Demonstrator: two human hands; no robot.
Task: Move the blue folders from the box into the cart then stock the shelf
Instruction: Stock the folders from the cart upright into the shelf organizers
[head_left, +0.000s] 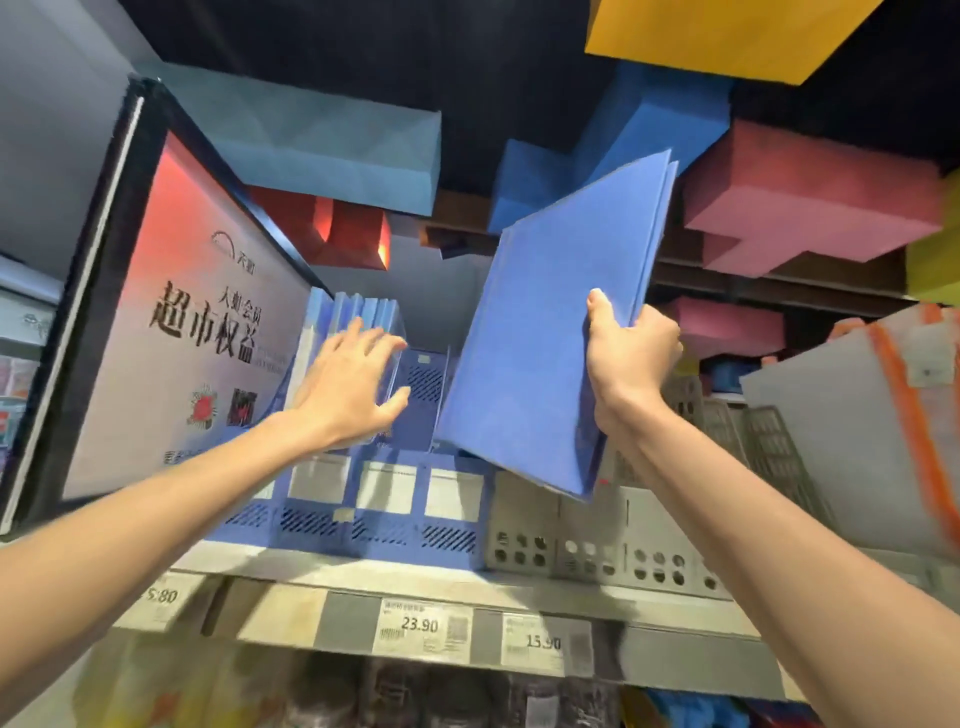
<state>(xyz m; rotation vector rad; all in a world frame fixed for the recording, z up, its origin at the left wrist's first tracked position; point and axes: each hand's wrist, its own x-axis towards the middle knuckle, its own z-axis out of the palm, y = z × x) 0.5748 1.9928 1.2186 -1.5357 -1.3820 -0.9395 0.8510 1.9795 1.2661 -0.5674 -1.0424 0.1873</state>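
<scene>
Only one camera is looking on, riding on the person's head. It is facing forward at the shelf (519, 587) from close range, its wide lens also taking in the coloured blocks (810, 197) overhead. Both forearms are reaching in from the bottom corners, the left hand (348, 384) and right hand (631, 358) sitting mid-frame.

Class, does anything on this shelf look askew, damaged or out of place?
Only the blue folders in the right hand are tilted, not yet shelved. The left hand rests on standing folders in the blue rack. No damage shows.
</scene>
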